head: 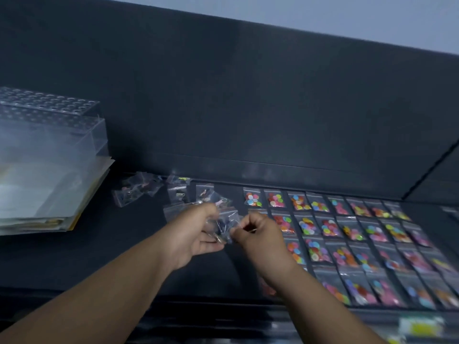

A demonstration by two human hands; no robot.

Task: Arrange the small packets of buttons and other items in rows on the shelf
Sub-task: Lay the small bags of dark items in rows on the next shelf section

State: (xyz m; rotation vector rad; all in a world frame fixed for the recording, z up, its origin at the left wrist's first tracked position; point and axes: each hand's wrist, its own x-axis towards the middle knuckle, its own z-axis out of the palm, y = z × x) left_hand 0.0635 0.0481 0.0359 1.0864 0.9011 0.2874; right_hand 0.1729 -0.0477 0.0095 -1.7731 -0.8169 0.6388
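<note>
- Packets of buttons [330, 227] lay in neat rows across the right part of the dark shelf [74, 256], each clear bag showing bright colours.
- Both hands met above the shelf's middle: the left hand [196, 234] and the right hand [258, 237] were pinched together on a small clear bundle of packets [223, 227].
- Loose packets [139, 189] sat scattered behind the hands, left of the rows.
- A clear plastic box [49, 125] rested on stacked folders [37, 194] at far left.
</note>
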